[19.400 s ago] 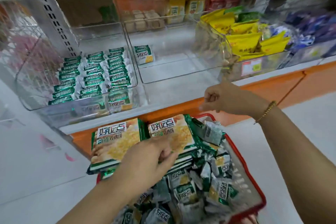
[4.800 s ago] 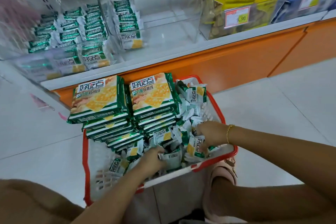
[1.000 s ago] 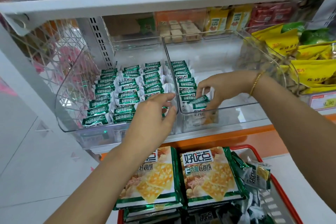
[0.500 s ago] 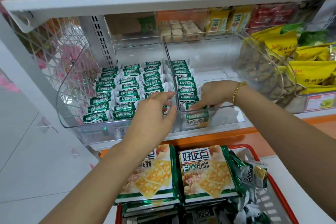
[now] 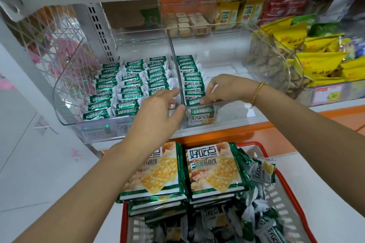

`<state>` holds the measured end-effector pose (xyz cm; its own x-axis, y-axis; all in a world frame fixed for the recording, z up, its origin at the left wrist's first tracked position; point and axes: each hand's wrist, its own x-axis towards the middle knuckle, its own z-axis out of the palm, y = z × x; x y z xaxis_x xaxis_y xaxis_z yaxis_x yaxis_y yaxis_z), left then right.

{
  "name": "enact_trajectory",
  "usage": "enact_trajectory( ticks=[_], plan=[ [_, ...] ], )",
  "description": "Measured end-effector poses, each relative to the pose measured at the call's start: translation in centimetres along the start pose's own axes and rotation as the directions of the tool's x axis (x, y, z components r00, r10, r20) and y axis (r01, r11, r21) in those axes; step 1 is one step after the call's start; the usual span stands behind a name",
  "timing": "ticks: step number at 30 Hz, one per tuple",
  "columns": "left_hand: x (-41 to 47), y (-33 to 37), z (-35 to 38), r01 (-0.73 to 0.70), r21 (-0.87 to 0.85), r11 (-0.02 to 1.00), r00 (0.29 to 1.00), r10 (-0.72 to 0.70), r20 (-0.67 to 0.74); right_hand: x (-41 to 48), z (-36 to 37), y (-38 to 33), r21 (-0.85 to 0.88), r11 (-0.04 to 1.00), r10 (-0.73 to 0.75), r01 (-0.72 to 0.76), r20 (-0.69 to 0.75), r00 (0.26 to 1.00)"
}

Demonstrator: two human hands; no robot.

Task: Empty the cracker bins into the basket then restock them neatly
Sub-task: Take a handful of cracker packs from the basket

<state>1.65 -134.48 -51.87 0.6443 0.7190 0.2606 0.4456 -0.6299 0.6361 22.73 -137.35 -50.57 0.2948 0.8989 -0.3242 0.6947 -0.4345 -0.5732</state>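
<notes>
Right hand (image 5: 223,89) is working at the front end of the single row (image 5: 190,77) of small cracker packets that stands along the left wall of the right bin (image 5: 233,116). Risk noted: the row is propped on edge with bare bin floor to its right, so a careless release or a knock on withdrawal would likely tip the packets sideways and spoil the line. Secondary risk: the left forearm crosses above the large packs (image 5: 213,169) stacked high in the red basket (image 5: 286,189), and a dropped elbow could slide them. The right hand has its fingers curled, tips pinching the right end of the front packet (image 5: 194,101), thumb raised over the packets behind. Left hand (image 5: 158,112) is loosely spread and holds nothing; it sits at the divide between the two bins, contact with the rim not determinable. Left bin (image 5: 65,92) carries three rows. Many small packets remain loose in the basket; restocking is judged incomplete.
</notes>
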Motion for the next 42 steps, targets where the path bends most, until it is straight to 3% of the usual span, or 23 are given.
enact_trajectory(
  ticks=[2, 4, 5, 7, 11, 14, 18, 21, 24, 26, 34, 38, 42],
  plan=[
    [-0.8, 0.1, -0.2, -0.069, 0.07, 0.995, 0.997, 0.071, -0.032, -1.5, 0.2, 0.6, -0.095, 0.992, -0.1, 0.083, -0.191, 0.976],
    [-2.0, 0.6, -0.2, -0.124, 0.042, 0.991, 0.99, 0.127, -0.064, -3.7, 0.2, 1.1, -0.277, 0.935, -0.323, 0.22, -0.415, 0.85],
    [-2.8, 0.9, -0.2, -0.151, 0.022, 0.988, 0.986, 0.152, -0.063, -5.2, 0.4, 1.2, -0.353, 0.89, -0.434, 0.289, -0.458, 0.776],
    [-4.4, 1.4, 0.2, -0.212, 0.054, 0.976, 0.977, 0.213, -0.019, -8.8, 1.2, 1.6, -0.447, 0.809, -0.568, 0.381, -0.429, 0.702],
    [-8.7, 1.4, 2.8, -0.262, 0.115, 0.958, 0.944, 0.23, 0.236, -14.3, 3.9, 5.2, -0.589, 0.673, -0.676, 0.447, -0.245, 0.695],
    [-12.0, 0.6, 5.9, -0.261, 0.122, 0.958, 0.879, 0.184, 0.439, -16.3, 6.8, 10.7, -0.626, 0.603, -0.655, 0.494, -0.034, 0.755],
    [-15.7, -1.9, 10.0, -0.113, 0.221, 0.969, 0.762, -0.058, 0.645, -17.6, 11.1, 17.6, -0.581, 0.685, -0.408, 0.439, 0.194, 0.892],
    [-17.5, -4.6, 12.9, 0.177, 0.214, 0.961, 0.651, -0.278, 0.707, -17.9, 13.9, 19.8, -0.573, 0.74, -0.2, 0.352, 0.311, 0.929],
    [-18.2, -6.6, 16.1, 0.542, 0.15, 0.827, 0.528, -0.474, 0.705, -17.4, 16.2, 19.6, -0.541, 0.726, -0.232, 0.425, 0.389, 0.891],
    [-18.3, -6.7, 18.1, 0.678, 0.106, 0.727, 0.501, -0.563, 0.657, -16.8, 17.3, 19.2, -0.536, 0.679, -0.294, 0.503, 0.429, 0.854],
    [-18.1, -5.8, 22.1, 0.933, -0.1, 0.347, 0.348, -0.788, 0.509, -15.6, 18.4, 20.7, -0.546, 0.713, -0.229, 0.44, 0.412, 0.882],
    [-17.6, -5.0, 22.2, 0.956, -0.262, 0.129, 0.254, -0.811, 0.526, -15.8, 18.6, 21.4, -0.41, 0.858, -0.23, 0.309, 0.231, 0.945],
    [-17.9, -4.9, 22.9, 0.966, -0.224, 0.132, 0.24, -0.784, 0.573, -16.2, 18.9, 21.9, -0.154, 0.985, -0.073, 0.074, 0.011, 0.997]
  ],
)
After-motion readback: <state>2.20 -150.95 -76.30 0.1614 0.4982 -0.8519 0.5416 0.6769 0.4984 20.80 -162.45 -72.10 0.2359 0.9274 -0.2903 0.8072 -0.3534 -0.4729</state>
